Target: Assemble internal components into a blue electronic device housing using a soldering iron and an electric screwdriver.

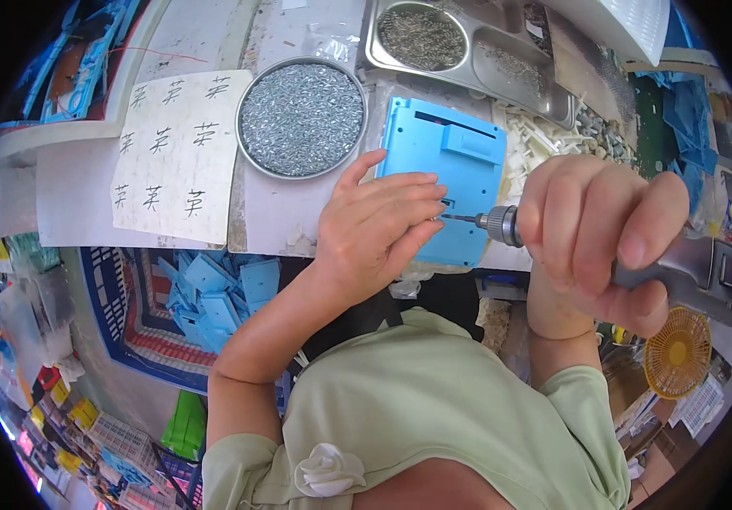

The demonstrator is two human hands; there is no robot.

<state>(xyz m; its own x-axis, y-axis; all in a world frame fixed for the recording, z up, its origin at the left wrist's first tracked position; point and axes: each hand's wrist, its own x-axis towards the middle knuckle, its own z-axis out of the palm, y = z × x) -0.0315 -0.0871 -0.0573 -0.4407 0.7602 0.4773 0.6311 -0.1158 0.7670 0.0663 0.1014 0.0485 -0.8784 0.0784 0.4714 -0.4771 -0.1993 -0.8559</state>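
Observation:
A light-blue plastic housing (468,183) with a slot and a raised block lies on the worktable in front of me. My left hand (374,217) rests over its left side, fingers stretched forward. Its thumb and fingertips come together at the bit's tip; whatever is between them is too small to name. My right hand (591,225) is wrapped round a power screwdriver (502,225), held sideways with its thin bit pointing left at the housing. Left of the housing stands a round metal bowl (301,117) full of small silvery metal pieces.
Behind the housing is a steel compartment tray (472,53) with small metal parts. White plastic pieces (529,144) lie to the right. A paper sheet (175,157) with handwriting lies at left. Below the table edge, a blue crate (115,319) holds blue housings. A yellow basket (678,352) stands lower right.

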